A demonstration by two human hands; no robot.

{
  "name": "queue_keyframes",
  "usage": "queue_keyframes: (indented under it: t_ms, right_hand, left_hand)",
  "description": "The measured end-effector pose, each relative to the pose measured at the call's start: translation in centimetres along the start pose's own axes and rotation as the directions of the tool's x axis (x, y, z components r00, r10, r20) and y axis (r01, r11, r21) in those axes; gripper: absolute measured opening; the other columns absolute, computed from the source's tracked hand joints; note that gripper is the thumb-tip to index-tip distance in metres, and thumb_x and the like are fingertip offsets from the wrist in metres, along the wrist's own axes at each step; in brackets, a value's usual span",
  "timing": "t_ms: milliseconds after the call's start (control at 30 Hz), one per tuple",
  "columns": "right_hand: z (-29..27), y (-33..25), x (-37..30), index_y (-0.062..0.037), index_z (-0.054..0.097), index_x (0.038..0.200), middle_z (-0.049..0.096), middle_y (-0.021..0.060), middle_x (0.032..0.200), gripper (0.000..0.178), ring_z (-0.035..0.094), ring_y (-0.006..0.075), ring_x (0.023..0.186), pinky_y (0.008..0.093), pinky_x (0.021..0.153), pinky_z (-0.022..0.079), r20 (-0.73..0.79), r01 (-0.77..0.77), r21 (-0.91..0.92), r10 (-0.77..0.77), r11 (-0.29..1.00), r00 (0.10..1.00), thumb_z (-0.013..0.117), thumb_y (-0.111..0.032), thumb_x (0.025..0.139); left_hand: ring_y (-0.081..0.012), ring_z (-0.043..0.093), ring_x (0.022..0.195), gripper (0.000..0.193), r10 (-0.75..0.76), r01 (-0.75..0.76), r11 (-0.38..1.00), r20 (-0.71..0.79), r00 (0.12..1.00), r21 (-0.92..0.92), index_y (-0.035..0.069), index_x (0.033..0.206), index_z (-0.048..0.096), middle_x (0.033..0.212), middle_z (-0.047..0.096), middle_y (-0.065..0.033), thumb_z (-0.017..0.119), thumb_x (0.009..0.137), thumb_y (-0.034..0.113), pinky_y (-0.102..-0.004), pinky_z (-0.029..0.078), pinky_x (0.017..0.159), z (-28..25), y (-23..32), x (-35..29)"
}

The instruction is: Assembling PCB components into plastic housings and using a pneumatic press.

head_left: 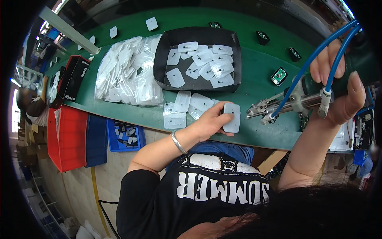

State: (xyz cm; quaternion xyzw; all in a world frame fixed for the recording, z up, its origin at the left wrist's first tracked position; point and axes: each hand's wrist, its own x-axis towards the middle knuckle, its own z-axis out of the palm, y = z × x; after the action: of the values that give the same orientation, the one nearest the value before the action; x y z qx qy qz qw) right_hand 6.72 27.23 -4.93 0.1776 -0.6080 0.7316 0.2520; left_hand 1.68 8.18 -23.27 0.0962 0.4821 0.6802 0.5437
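In my left hand [211, 122] is a white rectangular plastic cover [232, 125] with rounded corners, pinched between thumb and fingers at the bench's near edge. My right hand [347, 104] is wrapped round a dark-bodied screwdriving tool [304, 99] with metal nozzle parts. Its tip points left at the cover, with a small gap between them. Two blue air hoses [303, 73] run to the tool and partly cover the right fingers. Loose white covers [175, 118] lie left of my left hand. A black tray [158, 65] beyond holds several more covers [205, 57].
A clear bag of white covers [127, 69] lies left of the tray. Small black housings with green circuit boards [279, 75] stand at the right. Red [69, 137] and blue bins [96, 141] and a blue tray [127, 143] sit below left. Another person [38, 105] is far left.
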Motion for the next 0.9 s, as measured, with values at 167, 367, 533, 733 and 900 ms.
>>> queue_keyframes:
  t_ms: [167,367,533,733,900]
  right_hand:
    - [0.3,0.0,-0.6,0.0032,0.032,0.121,0.042,0.0012,0.073,0.058,0.043,0.0091,0.060,0.0228,0.057,0.040,0.061,-0.032,-0.002,0.032,0.999,0.998,0.053,-0.028,0.075]
    - [1.7,0.1,-1.2,0.0017,0.026,0.128,0.043,0.0008,0.071,0.065,0.047,0.0096,0.059,0.0239,0.056,0.042,0.012,-0.026,0.034,0.025,0.999,1.000,0.051,-0.029,0.077]
    - [1.6,0.2,-1.2,-0.0002,0.025,0.130,0.043,0.0007,0.072,0.065,0.048,0.0093,0.060,0.0241,0.056,0.043,0.060,-0.020,0.059,0.016,0.998,0.998,0.050,-0.029,0.078]
    - [1.5,0.4,-1.2,-0.0022,0.026,0.128,0.045,0.0007,0.072,0.064,0.048,0.0099,0.059,0.0235,0.056,0.043,0.094,-0.030,0.109,0.019,0.994,0.995,0.053,-0.028,0.076]
    - [2.0,1.6,-1.4,-0.0026,0.029,0.122,0.047,0.0014,0.072,0.061,0.049,0.0116,0.058,0.0232,0.054,0.042,0.120,-0.001,0.103,-0.011,0.995,0.993,0.058,-0.023,0.073]
  left_hand:
    - [-0.0186,0.056,0.088,0.038,0.022,-0.019,0.994,0.023,0.999,-0.112,0.003,0.119,0.036,0.105,0.048,-0.0095,0.048,0.085,0.014,-0.0325,0.055,0.067,0.7,0.2,0.9]
    - [-0.0197,0.056,0.089,0.037,0.005,0.016,0.979,0.100,0.995,-0.202,0.005,0.119,0.036,0.106,0.048,-0.0084,0.048,0.085,0.014,-0.0340,0.054,0.069,1.0,0.1,1.4]
    - [-0.0199,0.056,0.089,0.037,-0.005,0.031,0.974,0.115,0.993,-0.225,0.006,0.119,0.036,0.106,0.048,-0.0083,0.048,0.086,0.014,-0.0346,0.054,0.069,1.3,0.3,1.2]
    - [-0.0201,0.056,0.089,0.038,0.007,0.017,0.975,0.105,0.994,-0.223,0.006,0.119,0.036,0.106,0.049,-0.0091,0.049,0.085,0.014,-0.0347,0.054,0.068,1.9,0.8,0.9]
    - [-0.0201,0.057,0.087,0.039,0.017,-0.006,0.984,0.061,0.998,-0.179,0.004,0.119,0.036,0.104,0.050,-0.0101,0.050,0.084,0.014,-0.0342,0.055,0.067,1.7,0.5,0.8]
